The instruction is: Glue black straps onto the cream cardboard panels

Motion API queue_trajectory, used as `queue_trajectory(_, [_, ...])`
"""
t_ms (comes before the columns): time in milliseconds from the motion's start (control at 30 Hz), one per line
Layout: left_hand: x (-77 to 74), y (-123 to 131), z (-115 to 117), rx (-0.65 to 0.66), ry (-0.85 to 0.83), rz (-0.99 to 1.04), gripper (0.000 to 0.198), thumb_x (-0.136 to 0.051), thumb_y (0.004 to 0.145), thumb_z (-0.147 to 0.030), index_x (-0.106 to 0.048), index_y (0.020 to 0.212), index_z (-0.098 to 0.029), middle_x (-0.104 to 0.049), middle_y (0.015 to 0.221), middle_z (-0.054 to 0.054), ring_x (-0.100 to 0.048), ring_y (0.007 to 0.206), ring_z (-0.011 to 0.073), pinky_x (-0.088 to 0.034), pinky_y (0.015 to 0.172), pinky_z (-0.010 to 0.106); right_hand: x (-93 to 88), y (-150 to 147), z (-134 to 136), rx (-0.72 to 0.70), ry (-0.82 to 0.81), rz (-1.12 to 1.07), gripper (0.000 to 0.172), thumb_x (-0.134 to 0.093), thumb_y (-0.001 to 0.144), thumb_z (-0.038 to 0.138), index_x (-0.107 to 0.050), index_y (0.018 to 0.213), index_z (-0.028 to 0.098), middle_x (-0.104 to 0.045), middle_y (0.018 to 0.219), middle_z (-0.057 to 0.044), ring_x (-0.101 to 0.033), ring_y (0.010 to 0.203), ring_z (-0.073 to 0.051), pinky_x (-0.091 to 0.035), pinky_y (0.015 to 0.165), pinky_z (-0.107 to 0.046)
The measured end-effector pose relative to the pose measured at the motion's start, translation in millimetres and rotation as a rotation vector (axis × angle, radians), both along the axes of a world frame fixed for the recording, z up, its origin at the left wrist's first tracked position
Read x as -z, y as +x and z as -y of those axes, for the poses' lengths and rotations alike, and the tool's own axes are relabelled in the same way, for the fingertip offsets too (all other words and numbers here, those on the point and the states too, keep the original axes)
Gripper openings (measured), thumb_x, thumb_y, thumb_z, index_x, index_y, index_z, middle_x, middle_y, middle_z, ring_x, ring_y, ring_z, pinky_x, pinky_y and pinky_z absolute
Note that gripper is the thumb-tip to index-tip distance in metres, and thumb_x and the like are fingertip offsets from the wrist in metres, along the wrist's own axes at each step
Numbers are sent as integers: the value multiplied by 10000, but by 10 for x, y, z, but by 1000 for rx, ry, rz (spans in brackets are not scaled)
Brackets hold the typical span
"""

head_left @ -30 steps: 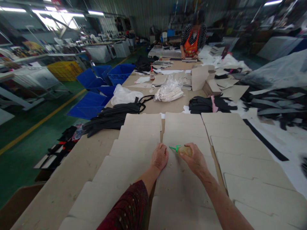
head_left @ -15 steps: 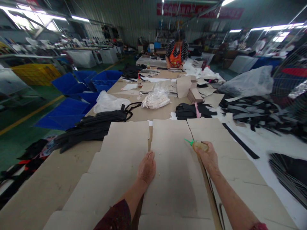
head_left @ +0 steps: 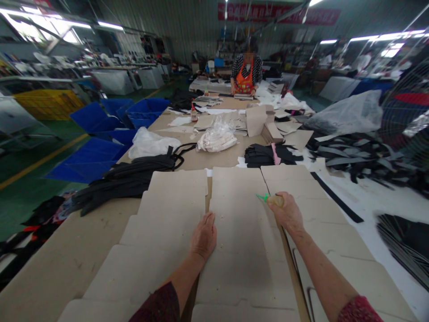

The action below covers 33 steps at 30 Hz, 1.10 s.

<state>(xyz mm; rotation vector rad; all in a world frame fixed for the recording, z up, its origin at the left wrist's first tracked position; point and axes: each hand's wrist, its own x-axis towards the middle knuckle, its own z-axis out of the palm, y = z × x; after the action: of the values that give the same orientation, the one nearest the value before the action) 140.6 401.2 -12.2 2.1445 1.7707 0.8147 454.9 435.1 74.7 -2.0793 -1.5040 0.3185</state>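
Note:
In my right hand [head_left: 288, 212] is a yellowish squeeze glue bottle [head_left: 276, 201], closed in my fingers. It lies on its side, and its green nozzle [head_left: 262, 197] points left over the middle column of cardboard sheets [head_left: 239, 232]. Small spots dot those overlapping sheets. My left hand [head_left: 203, 237] rests along the left edge of the middle column, fingers stretched forward and close together; its thumb side is partly hidden. Under my left forearm runs the left column of cardboard [head_left: 161, 228], and a right column [head_left: 335, 232] lies beneath my right forearm.
Beyond the sheets lie black strips [head_left: 124, 179], a plastic bag of white pieces [head_left: 217, 137] and a tied black bundle [head_left: 273, 154]. A red-capped bottle [head_left: 194, 112] stands farther back. Blue bins [head_left: 90, 156] line the left side. A person in an orange apron [head_left: 246, 78] works at the far end.
My right hand has turned slightly and shifted a little up and left with the glue bottle. More small spots show on the middle cardboard. My left hand stays in place.

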Motion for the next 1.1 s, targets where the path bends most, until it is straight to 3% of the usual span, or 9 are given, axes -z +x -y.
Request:
queue_trajectory(300, [23, 1, 0, 4, 7, 0, 437, -441, 841, -66, -575, 1250, -142, -601, 1328, 159, -601, 1194, 269, -502, 1042, 454, -223, 117, -31, -71, -122, 64, 354, -614, 793, 462, -568, 1067, 243, -581, 996, -49, -584, 859, -208, -414, 713, -315])
queue_trajectory(567, [2, -3, 3, 9, -5, 2, 464, -425, 839, -77, -559, 1282, -107, -595, 1333, 173, -591, 1207, 273, -498, 1043, 463, -134, -9, -74, -49, -115, 2, 418, -627, 762, 475, -569, 1099, 235, -602, 1014, -57, -586, 868, -210, -431, 749, -322])
queue_trajectory(767, [-4, 4, 19, 3, -33, 4, 475, -423, 835, -93, -559, 1288, -137, -596, 1339, 153, -589, 1212, 261, -498, 1038, 459, 3, -235, -53, 144, 60, -292, 525, -673, 694, 500, -573, 1137, 236, -632, 1037, -56, -600, 904, -240, -459, 769, -346])
queue_trajectory(900, [-32, 15, 37, 1, -57, -3, 500, -425, 830, -97, -543, 1313, -155, -584, 1361, 137, -580, 1224, 244, -490, 1046, 437, 2, -538, -41, 7, 34, -464, 527, -697, 669, 495, -586, 1121, 248, -652, 950, -23, -607, 835, -222, -472, 735, -333])
queue_trajectory(1100, [-108, 38, 54, -9, -98, -10, 516, -420, 830, -83, -540, 1328, -143, -580, 1366, 146, -581, 1225, 251, -491, 1046, 425, 13, -947, -136, -192, 18, -312, 468, -654, 693, 425, -589, 1113, 227, -644, 1034, -48, -600, 889, -222, -467, 770, -340])
